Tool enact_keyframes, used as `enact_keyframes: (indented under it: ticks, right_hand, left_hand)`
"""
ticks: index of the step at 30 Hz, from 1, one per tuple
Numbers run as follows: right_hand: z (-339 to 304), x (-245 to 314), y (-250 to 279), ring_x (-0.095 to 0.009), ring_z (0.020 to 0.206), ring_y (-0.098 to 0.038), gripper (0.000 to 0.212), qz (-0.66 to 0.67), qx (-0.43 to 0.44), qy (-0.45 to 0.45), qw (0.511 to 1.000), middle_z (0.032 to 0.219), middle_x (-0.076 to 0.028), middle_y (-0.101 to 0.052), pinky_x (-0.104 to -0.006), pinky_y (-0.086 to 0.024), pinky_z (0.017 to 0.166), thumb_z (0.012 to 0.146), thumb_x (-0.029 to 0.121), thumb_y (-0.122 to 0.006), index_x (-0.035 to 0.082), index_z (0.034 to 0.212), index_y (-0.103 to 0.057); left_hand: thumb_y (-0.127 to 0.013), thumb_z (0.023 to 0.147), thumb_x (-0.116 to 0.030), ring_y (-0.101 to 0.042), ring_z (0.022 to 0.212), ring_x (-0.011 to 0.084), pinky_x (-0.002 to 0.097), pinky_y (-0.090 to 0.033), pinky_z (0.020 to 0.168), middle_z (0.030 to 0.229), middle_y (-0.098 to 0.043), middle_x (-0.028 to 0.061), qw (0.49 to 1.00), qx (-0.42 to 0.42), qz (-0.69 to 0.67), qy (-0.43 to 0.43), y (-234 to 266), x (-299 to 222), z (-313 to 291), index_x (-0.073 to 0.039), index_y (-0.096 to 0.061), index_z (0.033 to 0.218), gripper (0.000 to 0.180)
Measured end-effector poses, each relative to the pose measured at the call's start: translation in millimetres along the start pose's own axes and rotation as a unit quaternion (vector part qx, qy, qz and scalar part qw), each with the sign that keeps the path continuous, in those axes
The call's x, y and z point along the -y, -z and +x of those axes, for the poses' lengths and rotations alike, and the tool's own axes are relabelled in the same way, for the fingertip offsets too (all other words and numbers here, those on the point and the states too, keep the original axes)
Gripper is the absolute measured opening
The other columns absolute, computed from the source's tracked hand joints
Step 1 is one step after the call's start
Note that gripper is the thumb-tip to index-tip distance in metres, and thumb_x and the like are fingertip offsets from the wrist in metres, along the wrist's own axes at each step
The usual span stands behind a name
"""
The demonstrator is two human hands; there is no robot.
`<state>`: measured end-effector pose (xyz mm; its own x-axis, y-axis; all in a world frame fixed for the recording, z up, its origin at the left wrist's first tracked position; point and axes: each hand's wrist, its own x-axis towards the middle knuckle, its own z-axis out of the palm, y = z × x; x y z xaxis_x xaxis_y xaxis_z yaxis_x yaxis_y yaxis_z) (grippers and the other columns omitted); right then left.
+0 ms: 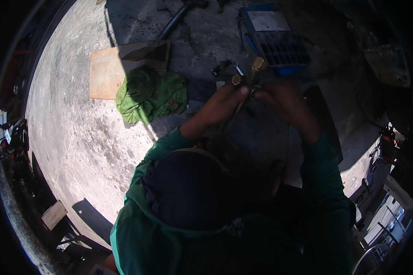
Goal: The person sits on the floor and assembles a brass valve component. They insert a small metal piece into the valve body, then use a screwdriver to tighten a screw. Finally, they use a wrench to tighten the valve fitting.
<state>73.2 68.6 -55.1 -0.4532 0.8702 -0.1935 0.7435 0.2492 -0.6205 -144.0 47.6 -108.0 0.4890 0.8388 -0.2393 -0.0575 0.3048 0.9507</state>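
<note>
My left hand [226,101] is closed, thumb on top, around a small metal piece with a round, ridged brass end [236,79] rising above the fingers. A thin metal rod [238,109] runs down beneath that thumb. Facing it, my right hand [282,98] is closed with its fingertips at the foot of a brass hex fitting [259,64], which stands up between the two hands. How these metal parts join is hidden by my fingers and shadow. Just beyond the hands lies a small ring wrench [238,68] beside a short dark piece [216,71].
A green cloth [153,96] lies crumpled left of my hands, against a flat brown board [103,78]. Farther off are a hammer [174,20] and an open blue case [284,41] with a compartmented tray. A dark flat sheet [323,119] lies right of my right forearm.
</note>
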Motion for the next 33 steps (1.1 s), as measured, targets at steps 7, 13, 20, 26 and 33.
enact_keyframes:
  ticks: [7,13,20,26,33]
  right_hand:
    - [-2,-15,-59,-0.028,0.077,-0.07,0.054,0.244,-0.086,-0.071,0.963,0.079,-0.02,-0.07,-0.0405,-0.049,0.072,0.101,0.05,-0.054,-0.001,0.097,-0.072]
    - [0,42,-65,-0.017,0.081,-0.062,0.064,0.465,-0.072,-0.252,0.845,0.082,-0.01,-0.07,-0.0364,-0.048,0.077,0.102,0.056,-0.051,-0.006,0.098,-0.071]
    - [1,21,-13,-0.037,0.079,-0.069,0.053,0.16,-0.073,-0.059,0.983,0.081,-0.023,-0.067,-0.044,-0.049,0.07,0.097,0.051,-0.059,0.001,0.091,-0.072]
    - [7,15,9,-0.038,0.071,-0.068,0.055,-0.068,0.0,0.003,0.998,0.073,-0.019,-0.067,-0.0461,-0.05,0.066,0.095,0.053,-0.061,0.0,0.082,-0.071]
    - [-5,13,-82,-0.033,0.085,-0.069,0.058,0.387,-0.112,-0.142,0.904,0.086,-0.023,-0.069,-0.0407,-0.049,0.077,0.102,0.052,-0.051,-0.002,0.097,-0.072]
  left_hand:
    - [-0.049,0.108,-0.033,-0.061,0.072,0.0117,0.0304,-0.049,0.06,0.085,-0.063,0.0065,0.986,-0.104,0.103,-0.082,-5,-6,6,0.0,-0.06,0.103,0.035]
    - [-0.048,0.108,-0.032,-0.061,0.076,0.0148,0.0329,-0.049,0.069,0.083,-0.063,0.0051,0.961,-0.177,0.104,-0.187,-3,1,10,0.0,-0.06,0.102,0.035]
    - [-0.043,0.109,-0.039,-0.059,0.069,0.0123,0.0302,-0.049,0.062,0.08,-0.061,0.004,0.991,-0.13,-0.018,0.002,5,-11,5,-0.001,-0.06,0.106,0.043]
    - [-0.046,0.108,-0.041,-0.058,0.068,0.0108,0.0286,-0.047,0.061,0.078,-0.06,0.0034,0.996,-0.023,0.073,-0.051,6,-4,2,-0.001,-0.061,0.104,0.043]
    - [-0.052,0.106,-0.035,-0.059,0.079,0.0112,0.0314,-0.049,0.069,0.086,-0.064,0.0041,0.98,-0.125,0.088,-0.131,-4,14,5,-0.001,-0.061,0.106,0.035]
